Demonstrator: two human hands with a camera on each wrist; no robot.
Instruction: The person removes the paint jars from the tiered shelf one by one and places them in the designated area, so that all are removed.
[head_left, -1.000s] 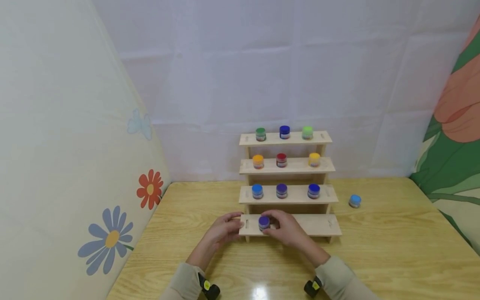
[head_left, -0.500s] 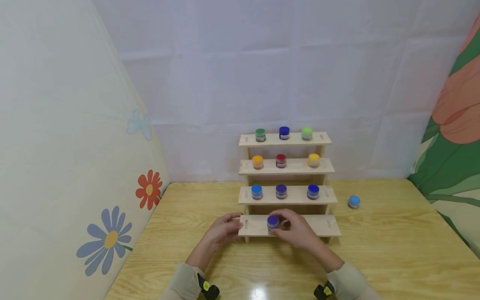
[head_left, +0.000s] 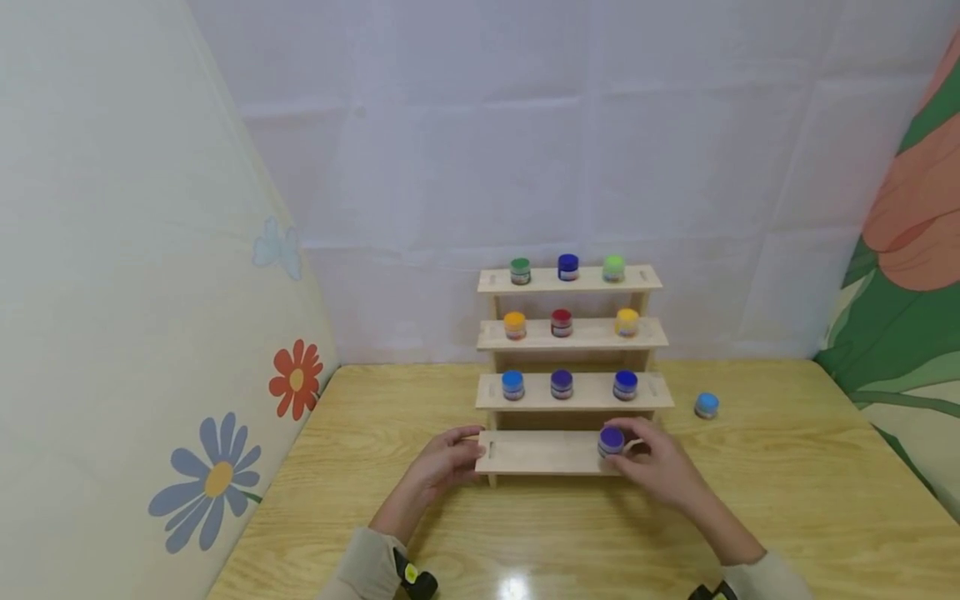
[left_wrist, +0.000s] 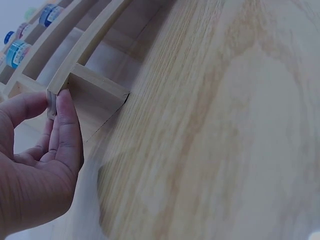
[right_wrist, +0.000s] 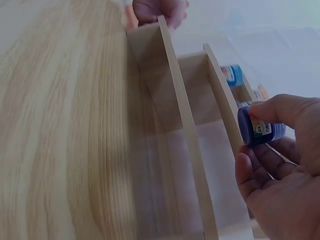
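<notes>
A small paint jar with a purple lid (head_left: 611, 442) is held over the right part of the lowest shelf by my right hand (head_left: 660, 468). In the right wrist view the thumb presses on the jar (right_wrist: 262, 125), with the fingers curled beneath. Whether its base touches the shelf I cannot tell. My left hand (head_left: 442, 467) pinches the left end of the bottom board of the wooden tiered rack (head_left: 540, 452). The left wrist view has thumb and forefinger on either side of that board's end (left_wrist: 62, 80).
Each of the three upper tiers bears three jars, such as the red one (head_left: 561, 323) and the light-blue one (head_left: 513, 385). Another light-blue jar (head_left: 707, 406) stands on the wooden table (head_left: 405, 392), right of the rack. A white cloth (head_left: 420, 183) hangs behind.
My right hand has carried the purple-lidded jar rightward along the bottom shelf, from its left end to its right part. The left hand has stayed at the shelf's left end.
</notes>
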